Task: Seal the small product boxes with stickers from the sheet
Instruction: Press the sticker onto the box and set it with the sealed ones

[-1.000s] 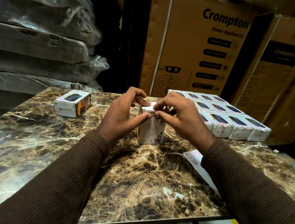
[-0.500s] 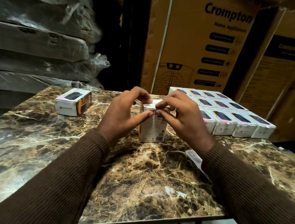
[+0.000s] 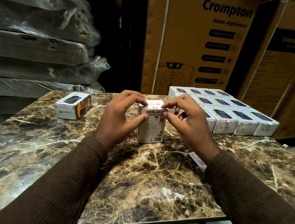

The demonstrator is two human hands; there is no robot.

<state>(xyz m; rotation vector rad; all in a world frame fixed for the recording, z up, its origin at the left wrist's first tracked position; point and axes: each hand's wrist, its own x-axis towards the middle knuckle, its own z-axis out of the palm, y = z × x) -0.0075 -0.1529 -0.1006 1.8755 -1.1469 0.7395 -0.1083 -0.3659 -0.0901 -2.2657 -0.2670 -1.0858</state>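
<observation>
Marble in brown and gold, veined with white, covers the square table [image 3: 136, 186] under my arms, and its near edge ends over a pale floor. At its middle stands the small white upright product box [image 3: 151, 128], barcode low on the face toward me, dark brand lettering across its top edge. My left hand [image 3: 119, 120] grips it: the thumb presses the front face near the top, the curled fingers [image 3: 139, 98] rest on the lid's left edge. My right hand [image 3: 188, 122] pinches the lid's right corner between thumb and forefinger, the other fingers loosely bent behind. A small pink-outlined sticker [image 3: 155, 109] sits over the lid's front edge, between my two thumbs.

Under my right wrist lies the white sticker sheet with pink squares [image 3: 197, 158], mostly hidden by my brown ribbed sleeve [image 3: 253, 196]. To the right, at the far corner of the table, white boxes with dark pictures on top [image 3: 227, 110] lie flat in close rows, touching one another. Well apart on the left lies one white box with an orange side [image 3: 73, 105], flat on its own.

Behind the table stands a tall brown cardboard carton printed "Crompton Home Appliances" [image 3: 199, 45], with a second brown carton [image 3: 287, 70] just beside it on the right. On the left, flat grey packages wrapped in clear plastic [image 3: 39, 39] are stacked high, with a dark gap between them and the cartons.
</observation>
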